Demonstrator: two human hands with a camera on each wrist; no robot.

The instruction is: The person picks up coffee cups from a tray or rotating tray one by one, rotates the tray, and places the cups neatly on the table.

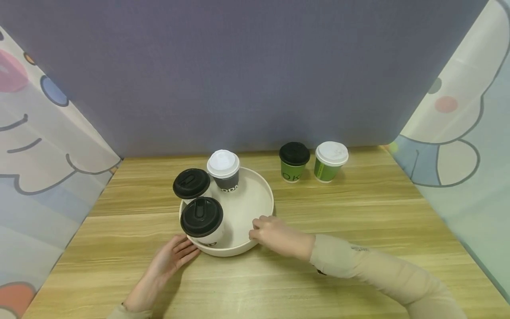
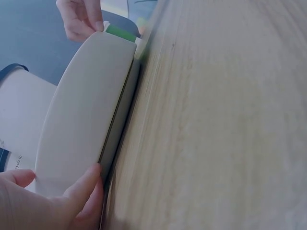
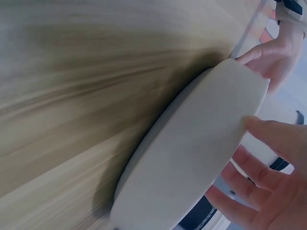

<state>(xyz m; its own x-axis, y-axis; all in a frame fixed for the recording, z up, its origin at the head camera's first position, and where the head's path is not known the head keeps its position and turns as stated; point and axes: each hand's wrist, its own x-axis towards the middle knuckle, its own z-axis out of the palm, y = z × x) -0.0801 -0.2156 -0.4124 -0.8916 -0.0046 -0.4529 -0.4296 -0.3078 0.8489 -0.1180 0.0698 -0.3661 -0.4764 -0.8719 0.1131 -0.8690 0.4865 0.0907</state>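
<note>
A round white tray (image 1: pixel 253 195) rests on the wooden table, its near rim toward me. It holds two white paper cups with black lids, one cup (image 1: pixel 202 217) in front of the other cup (image 1: pixel 191 184), and a dark grey cup (image 1: pixel 227 181) with a white lid. My left hand (image 1: pixel 173 259) grips the tray's near left edge, fingertips low against its underside in the left wrist view. At the near right, my right hand (image 1: pixel 279 235) pinches the rim, with the thumb outside the wall and the fingers inside, as the right wrist view shows.
A green cup (image 1: pixel 292 170) with a black lid and a green cup (image 1: pixel 326 170) with a white lid stand at the back right of the table (image 1: pixel 338 212). A grey panel (image 1: pixel 255 79) rises behind, and cartoon-printed sheets flank both sides.
</note>
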